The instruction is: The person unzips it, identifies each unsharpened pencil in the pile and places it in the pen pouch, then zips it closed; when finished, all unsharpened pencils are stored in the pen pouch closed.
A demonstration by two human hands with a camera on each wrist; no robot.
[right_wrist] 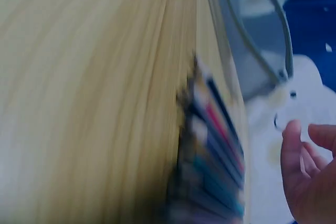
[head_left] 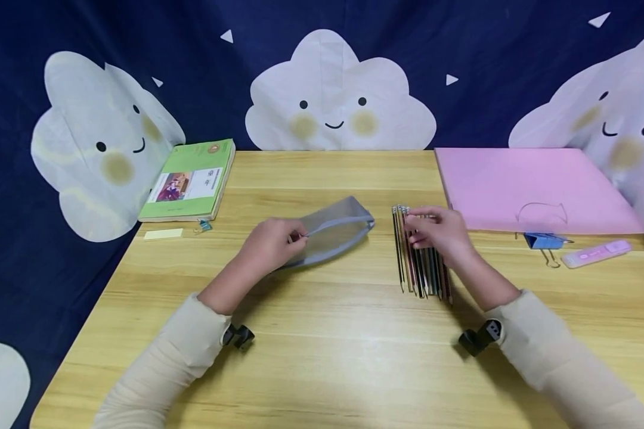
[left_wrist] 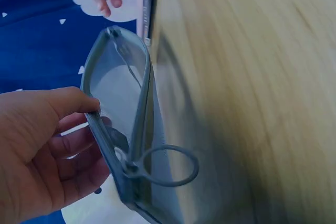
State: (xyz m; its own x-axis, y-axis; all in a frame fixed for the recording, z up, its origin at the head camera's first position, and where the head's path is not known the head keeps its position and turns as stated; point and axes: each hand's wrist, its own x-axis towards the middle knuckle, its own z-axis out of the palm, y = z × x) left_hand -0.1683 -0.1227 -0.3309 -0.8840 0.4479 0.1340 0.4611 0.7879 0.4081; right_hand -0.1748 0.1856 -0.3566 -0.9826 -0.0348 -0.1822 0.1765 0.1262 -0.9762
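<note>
Thumb and fingers of my left hand (head_left: 273,241) pinch the rim of a grey translucent zippered pouch (head_left: 335,223). Its mouth gapes, and a ring-shaped zipper pull (left_wrist: 170,166) hangs at the near end in the left wrist view. To the right, a row of pencils (head_left: 421,274) lies side by side on the table, points toward me. Over the far end of that row hovers my right hand (head_left: 442,232), fingers loosely bent. In the right wrist view this hand is apart from the blurred pencils, with nothing in its grasp.
A green book (head_left: 193,196) lies at the back left, with a yellow paper slip (head_left: 163,234) and a small teal binder clip (head_left: 204,225) before it. At the back right are a pink folder (head_left: 526,185), a blue binder clip (head_left: 544,240) and a pink, pen-like item (head_left: 595,254).
</note>
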